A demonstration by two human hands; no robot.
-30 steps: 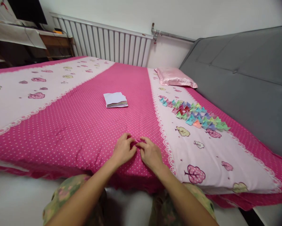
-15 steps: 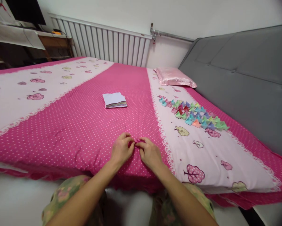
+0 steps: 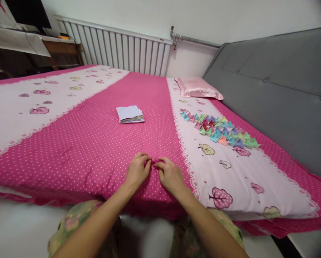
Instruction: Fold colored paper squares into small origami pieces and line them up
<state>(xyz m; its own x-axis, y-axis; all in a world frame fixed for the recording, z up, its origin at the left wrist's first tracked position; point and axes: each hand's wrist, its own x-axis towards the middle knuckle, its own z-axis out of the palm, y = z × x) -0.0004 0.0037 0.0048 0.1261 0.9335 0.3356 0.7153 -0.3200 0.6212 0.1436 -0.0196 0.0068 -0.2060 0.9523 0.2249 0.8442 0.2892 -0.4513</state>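
Note:
My left hand and my right hand meet at the near edge of the pink dotted bedspread. Both pinch a small pink folded paper between their fingertips; most of it is hidden by the fingers. Farther up the bed lies a stack of square papers with a white top sheet. To the right, several small folded paper shapes in green, blue, red and pink lie in a cluster on the pale strip of the cover.
A pink satin pillow lies near the grey padded headboard on the right. A white radiator runs along the far wall. A desk with shelves stands at the back left.
Both hands stay in place with only slight finger movement on the paper. The view has shifted a little.

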